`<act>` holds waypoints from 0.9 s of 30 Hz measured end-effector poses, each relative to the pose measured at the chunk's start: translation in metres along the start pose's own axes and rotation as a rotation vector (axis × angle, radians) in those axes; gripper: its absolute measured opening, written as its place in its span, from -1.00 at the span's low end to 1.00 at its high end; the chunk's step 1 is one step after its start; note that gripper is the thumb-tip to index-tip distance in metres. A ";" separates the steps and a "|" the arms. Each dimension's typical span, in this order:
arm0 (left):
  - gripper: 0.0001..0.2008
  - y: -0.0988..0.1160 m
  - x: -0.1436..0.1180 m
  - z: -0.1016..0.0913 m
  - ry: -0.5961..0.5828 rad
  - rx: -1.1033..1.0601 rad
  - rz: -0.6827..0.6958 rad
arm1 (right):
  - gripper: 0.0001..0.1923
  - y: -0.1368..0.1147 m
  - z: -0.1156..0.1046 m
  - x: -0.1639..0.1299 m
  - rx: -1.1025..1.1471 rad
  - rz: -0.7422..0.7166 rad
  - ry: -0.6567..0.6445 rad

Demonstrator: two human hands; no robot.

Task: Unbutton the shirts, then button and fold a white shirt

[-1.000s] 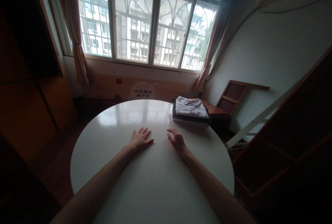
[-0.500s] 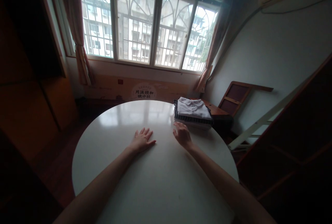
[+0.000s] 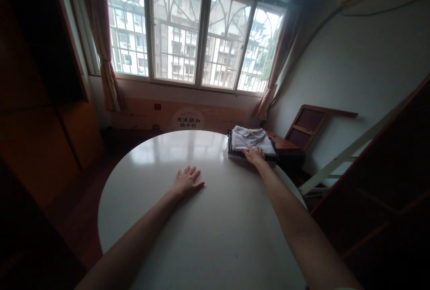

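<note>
My left hand lies flat on the white round table, its fingers spread and nothing in it. At the table's far right edge is a stack of folded clothes, with a white collared shirt on top and a dark striped garment under it. My right hand rests on the near side of this stack, touching the white shirt with its fingers apart. Part of the stack's front is hidden behind that hand.
Behind the table, a cardboard box with printed writing stands under the barred window. A wooden piece of furniture and a pale ladder-like frame are at the right. Curtains hang beside the window.
My right hand has moved from the tabletop, forward and to the right, onto the stack of clothes. My left hand has stayed flat in place. The view has shifted slightly.
</note>
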State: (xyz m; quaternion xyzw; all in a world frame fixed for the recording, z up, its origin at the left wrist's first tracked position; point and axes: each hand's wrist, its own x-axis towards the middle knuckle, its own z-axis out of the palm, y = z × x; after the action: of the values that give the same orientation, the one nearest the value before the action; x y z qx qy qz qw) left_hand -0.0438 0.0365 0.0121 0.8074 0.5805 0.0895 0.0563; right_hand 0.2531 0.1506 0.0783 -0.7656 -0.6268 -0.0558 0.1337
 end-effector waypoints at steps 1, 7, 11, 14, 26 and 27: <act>-0.33 0.000 0.000 0.000 0.004 0.000 -0.001 | -0.43 -0.001 0.001 0.000 -0.015 -0.001 -0.006; -0.34 -0.001 -0.002 0.001 0.010 -0.009 -0.003 | -0.54 -0.005 -0.003 0.005 -0.087 -0.029 -0.008; -0.34 -0.001 -0.003 -0.001 0.009 -0.014 0.003 | -0.67 -0.003 -0.008 0.011 -0.104 -0.021 0.005; -0.34 -0.001 -0.002 0.000 0.011 -0.015 0.005 | -0.69 -0.001 -0.010 0.012 -0.098 -0.002 0.033; -0.33 -0.003 0.000 0.003 0.017 -0.011 0.000 | -0.44 -0.002 0.001 0.023 0.121 0.272 0.122; -0.33 -0.003 0.000 0.003 0.017 -0.012 0.002 | -0.44 -0.002 0.002 0.024 0.125 0.266 0.110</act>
State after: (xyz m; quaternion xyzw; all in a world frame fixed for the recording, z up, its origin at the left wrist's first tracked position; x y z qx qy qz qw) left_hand -0.0456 0.0372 0.0087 0.8069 0.5795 0.0999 0.0561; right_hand 0.2560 0.1744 0.0828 -0.8279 -0.5137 -0.0406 0.2213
